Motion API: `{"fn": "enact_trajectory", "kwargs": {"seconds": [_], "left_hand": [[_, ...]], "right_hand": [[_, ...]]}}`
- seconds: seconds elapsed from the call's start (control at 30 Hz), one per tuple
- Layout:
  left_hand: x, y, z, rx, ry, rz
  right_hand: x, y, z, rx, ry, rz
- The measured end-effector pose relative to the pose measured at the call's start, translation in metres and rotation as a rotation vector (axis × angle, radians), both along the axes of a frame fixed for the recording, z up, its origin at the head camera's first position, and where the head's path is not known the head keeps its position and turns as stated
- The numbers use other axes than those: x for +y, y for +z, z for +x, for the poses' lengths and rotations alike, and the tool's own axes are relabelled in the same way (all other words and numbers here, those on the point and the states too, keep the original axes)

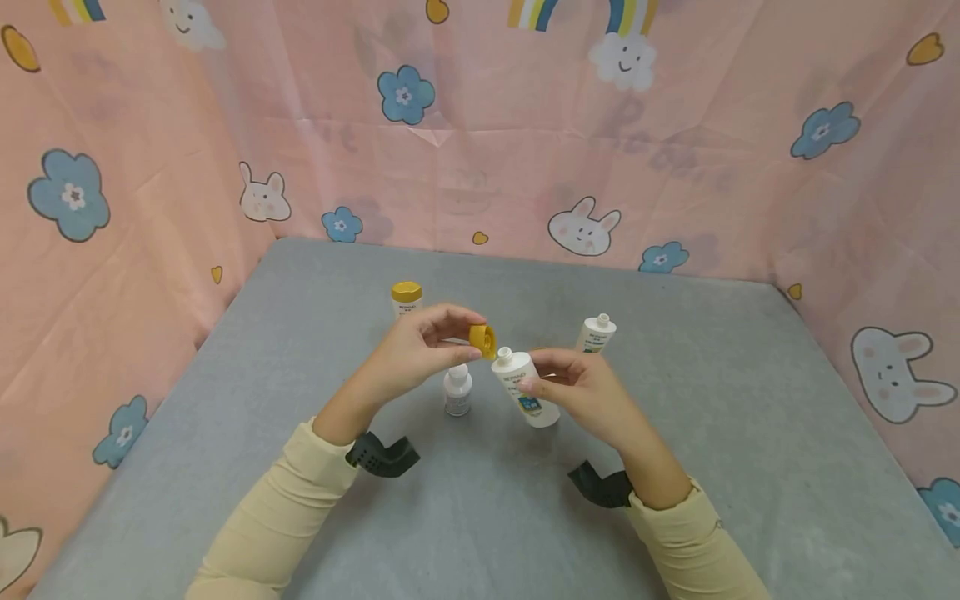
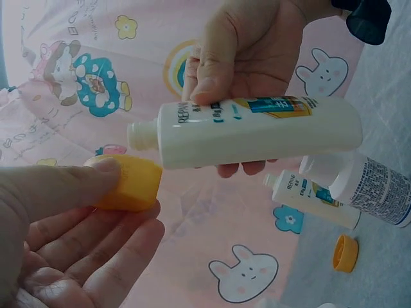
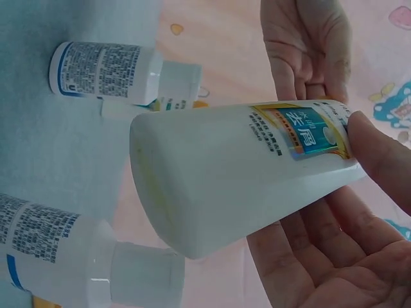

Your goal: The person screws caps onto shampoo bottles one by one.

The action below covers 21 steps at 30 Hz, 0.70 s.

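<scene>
My left hand (image 1: 420, 346) pinches a yellow bottle cap (image 1: 482, 340) between thumb and fingers. In my right hand (image 1: 588, 392) is a white shampoo bottle (image 1: 525, 387), tilted, its bare threaded neck (image 2: 142, 136) towards the cap. The right thumb presses near the label and the fingers lie behind the bottle. Cap and neck are close together; whether they touch I cannot tell. A small white bottle (image 1: 457, 392) stands below the left hand. Another uncapped shampoo bottle (image 1: 597, 332) is behind the right hand, and a second yellow cap (image 2: 345, 253) lies on the table.
A bottle with a yellow cap (image 1: 407, 298) stands behind the left hand, partly hidden by it. Two white bottles with fine print, one (image 3: 103, 70) farther and one (image 3: 58, 250) nearer, appear in the right wrist view. Pink printed cloth (image 1: 480, 158) surrounds the grey table (image 1: 712, 417).
</scene>
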State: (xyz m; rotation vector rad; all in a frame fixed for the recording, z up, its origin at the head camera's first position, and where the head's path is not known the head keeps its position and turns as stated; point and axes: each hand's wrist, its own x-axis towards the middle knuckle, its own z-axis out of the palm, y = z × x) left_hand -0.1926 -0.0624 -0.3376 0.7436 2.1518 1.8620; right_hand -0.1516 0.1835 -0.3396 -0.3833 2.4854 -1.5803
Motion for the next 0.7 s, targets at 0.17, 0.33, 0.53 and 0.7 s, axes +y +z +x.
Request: {"fn": "enact_trajectory", "kwargs": {"seconds": [0.17, 0.33, 0.53, 0.7], "left_hand": [[0.0, 0.001, 0.003, 0.003, -0.003, -0.022], [-0.002, 0.001, 0.003, 0.055, -0.016, -0.05], [-0.002, 0.003, 0.007, 0.024, -0.032, -0.165], [0.001, 0.004, 0.011, 0.028, -0.061, -0.221]], "right_hand": [[-0.002, -0.001, 0.001, -0.005, 0.032, -0.001], [-0.003, 0.0, 0.002, -0.007, 0.051, 0.022], [0.0, -0.002, 0.002, 0.008, 0.084, 0.057], [0.001, -0.004, 0.003, 0.015, 0.136, 0.073]]}}
